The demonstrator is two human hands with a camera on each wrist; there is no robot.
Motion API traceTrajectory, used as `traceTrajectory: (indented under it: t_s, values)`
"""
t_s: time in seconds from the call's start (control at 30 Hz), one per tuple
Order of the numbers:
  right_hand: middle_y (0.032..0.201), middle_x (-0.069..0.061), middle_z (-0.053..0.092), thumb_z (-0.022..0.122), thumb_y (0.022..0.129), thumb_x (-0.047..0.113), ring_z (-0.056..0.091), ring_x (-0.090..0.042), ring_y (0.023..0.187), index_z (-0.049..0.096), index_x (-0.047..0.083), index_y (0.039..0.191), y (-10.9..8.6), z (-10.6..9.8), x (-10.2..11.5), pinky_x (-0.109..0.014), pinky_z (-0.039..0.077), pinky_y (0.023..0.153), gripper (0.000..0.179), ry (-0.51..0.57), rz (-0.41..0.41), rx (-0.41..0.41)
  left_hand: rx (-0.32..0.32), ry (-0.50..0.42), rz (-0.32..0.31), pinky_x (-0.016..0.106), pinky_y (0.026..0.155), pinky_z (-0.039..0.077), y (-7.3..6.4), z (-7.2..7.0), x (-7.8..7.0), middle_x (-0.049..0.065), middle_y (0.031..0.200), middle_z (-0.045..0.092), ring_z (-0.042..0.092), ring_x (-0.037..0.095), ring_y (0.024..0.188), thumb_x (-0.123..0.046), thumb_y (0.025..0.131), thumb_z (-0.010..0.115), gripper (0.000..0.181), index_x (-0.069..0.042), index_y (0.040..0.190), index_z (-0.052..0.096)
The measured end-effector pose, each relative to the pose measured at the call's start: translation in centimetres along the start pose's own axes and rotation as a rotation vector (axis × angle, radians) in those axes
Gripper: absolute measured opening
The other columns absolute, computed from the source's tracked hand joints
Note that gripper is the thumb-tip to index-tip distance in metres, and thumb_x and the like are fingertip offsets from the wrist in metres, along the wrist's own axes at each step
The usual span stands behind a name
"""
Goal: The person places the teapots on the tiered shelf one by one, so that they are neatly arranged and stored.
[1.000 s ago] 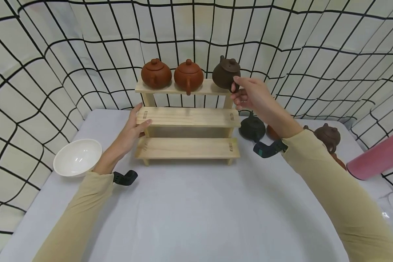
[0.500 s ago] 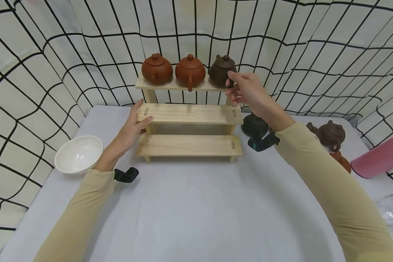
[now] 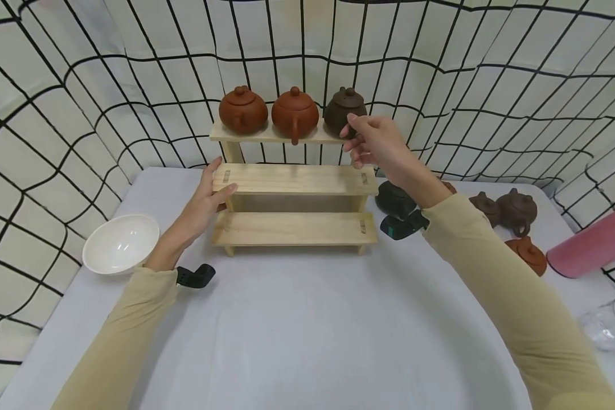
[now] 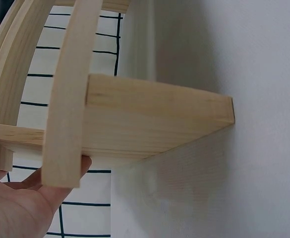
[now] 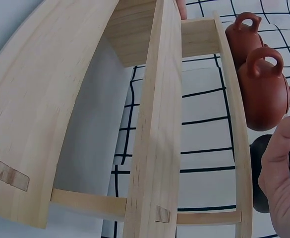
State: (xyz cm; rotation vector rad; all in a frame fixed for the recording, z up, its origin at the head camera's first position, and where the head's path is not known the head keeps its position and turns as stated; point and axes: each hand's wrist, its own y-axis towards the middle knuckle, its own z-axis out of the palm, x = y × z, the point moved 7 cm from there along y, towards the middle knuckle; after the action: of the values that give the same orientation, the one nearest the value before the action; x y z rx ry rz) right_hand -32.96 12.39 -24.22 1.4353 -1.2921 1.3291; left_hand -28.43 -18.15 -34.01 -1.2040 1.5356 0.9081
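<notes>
On the top tier of a three-tier wooden shelf [image 3: 294, 178] stand two reddish-brown teapots [image 3: 243, 111] and a dark brown teapot [image 3: 342, 109] at the right. My right hand [image 3: 379, 142] pinches the dark teapot's handle; in the right wrist view this hand [image 5: 286, 173] partly hides the teapot [image 5: 260, 171]. The dark teapot sits close beside the middle reddish teapot [image 5: 263, 94]. My left hand [image 3: 201, 202] grips the left end of the middle tier, thumb in front. In the left wrist view the left hand [image 4: 21, 201] holds the wooden end from outside.
Right of the shelf stands a black teapot [image 3: 394, 199], partly behind the right wrist. Farther right are dark brown teapots [image 3: 516, 210], an orange-brown teapot [image 3: 528, 254], a pink cylinder [image 3: 591, 242] and a clear container [image 3: 612, 324]. A white bowl [image 3: 121, 245] lies left. Black grid netting [image 3: 415, 62] encloses the table.
My right hand has shifted the dark brown teapot left along the top tier, closer to the reddish teapots, and its spout has turned rearward. The left hand keeps its grip on the shelf.
</notes>
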Motion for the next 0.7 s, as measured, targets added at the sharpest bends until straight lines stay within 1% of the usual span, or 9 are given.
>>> traceTrajectory:
  t_s: [0.2,0.33,0.47,0.53,0.7]
  values:
    - [0.081,-0.006,0.063,0.047,0.113,0.030,0.052,-0.013,0.059,0.061,0.001,0.112,-0.4,0.0,0.0,-0.022,0.047,0.053,0.033,-0.005,-0.032,0.025,0.003,-0.007,0.005,0.064,0.121,0.025,0.1,0.2,0.1,0.022,0.172,-0.003,0.022,0.043,0.154,-0.022,0.113,0.041,0.079,-0.013,0.166,-0.017]
    - [0.087,-0.009,0.064,0.046,0.114,0.029,0.055,-0.013,0.060,0.059,0.000,0.122,-0.8,-0.4,-0.3,-0.022,0.048,0.054,0.032,-0.001,-0.051,0.033,0.009,-0.010,0.003,0.064,0.121,0.025,0.2,0.4,0.2,0.022,0.172,-0.004,0.021,0.043,0.154,-0.021,0.113,0.041,0.079,-0.012,0.165,-0.017]
    - [0.097,-0.010,0.062,0.046,0.114,0.028,0.056,-0.013,0.063,0.054,0.001,0.133,-1.5,-1.1,-0.7,-0.022,0.049,0.057,0.034,0.020,-0.065,0.017,0.009,-0.016,0.004,0.064,0.121,0.025,0.3,0.4,0.3,0.022,0.172,-0.004,0.021,0.043,0.154,-0.021,0.112,0.041,0.079,-0.012,0.165,-0.017]
    - [0.101,-0.010,0.061,0.046,0.113,0.028,0.056,-0.014,0.065,0.053,0.002,0.137,-2.0,-1.7,-0.9,-0.022,0.049,0.058,0.036,0.026,-0.072,-0.005,0.008,-0.016,0.005,0.064,0.120,0.025,0.4,0.4,0.3,0.022,0.172,-0.004,0.021,0.043,0.154,-0.021,0.112,0.042,0.080,-0.012,0.165,-0.017]
    - [0.103,-0.010,0.059,0.046,0.113,0.029,0.054,-0.015,0.065,0.054,0.002,0.142,-3.8,-2.9,-1.4,-0.023,0.046,0.057,0.040,0.010,-0.102,-0.034,0.006,0.008,0.006,0.066,0.120,0.025,0.2,0.2,0.2,0.022,0.172,-0.006,0.019,0.044,0.154,-0.023,0.113,0.040,0.079,-0.012,0.165,-0.017]
